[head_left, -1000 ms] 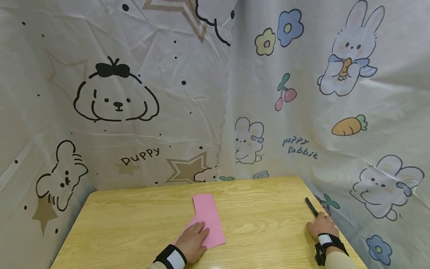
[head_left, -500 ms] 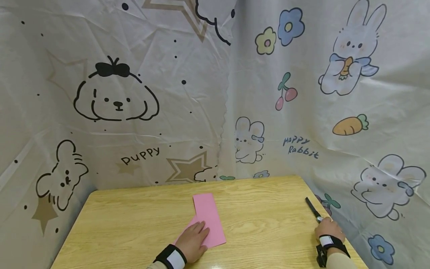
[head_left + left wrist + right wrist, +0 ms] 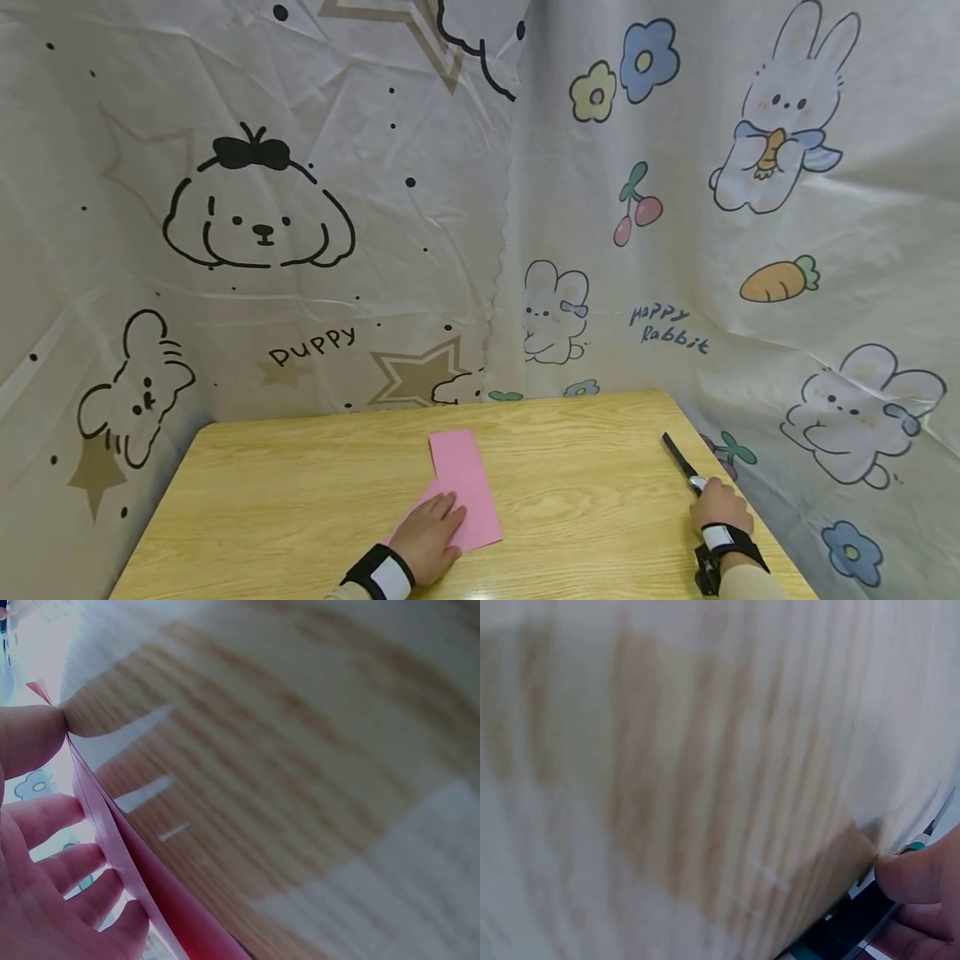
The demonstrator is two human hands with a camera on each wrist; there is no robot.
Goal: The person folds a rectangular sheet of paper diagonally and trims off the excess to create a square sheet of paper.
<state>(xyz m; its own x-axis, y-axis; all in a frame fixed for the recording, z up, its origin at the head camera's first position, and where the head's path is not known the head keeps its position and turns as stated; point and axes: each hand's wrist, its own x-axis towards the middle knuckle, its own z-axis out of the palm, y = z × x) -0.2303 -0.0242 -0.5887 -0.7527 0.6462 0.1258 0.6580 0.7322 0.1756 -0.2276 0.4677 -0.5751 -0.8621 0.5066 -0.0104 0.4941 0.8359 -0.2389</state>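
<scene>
A folded pink sheet of paper (image 3: 467, 475) lies mid-table, with a flap running left under the fingers. My left hand (image 3: 427, 537) rests on its lower part, fingers spread and fairly straight. The left wrist view shows the thumb (image 3: 31, 739) at the paper's edge (image 3: 105, 825) and a gap between its layers. At the table's right side my right hand (image 3: 720, 508) grips a slim black tool (image 3: 678, 456) with a pale collar. In the right wrist view the thumb is against its black body (image 3: 847, 930), which has teal trim; its exact kind is unclear.
The light wood-grain table (image 3: 300, 500) has its right edge close beside my right hand. A cloth backdrop (image 3: 420, 250) printed with puppies and rabbits hangs behind and along the sides. Black straps are round both wrists.
My right hand shifts back a little and takes hold of the black tool, which now lies further left with its pale collar showing. The left hand and pink paper stay put.
</scene>
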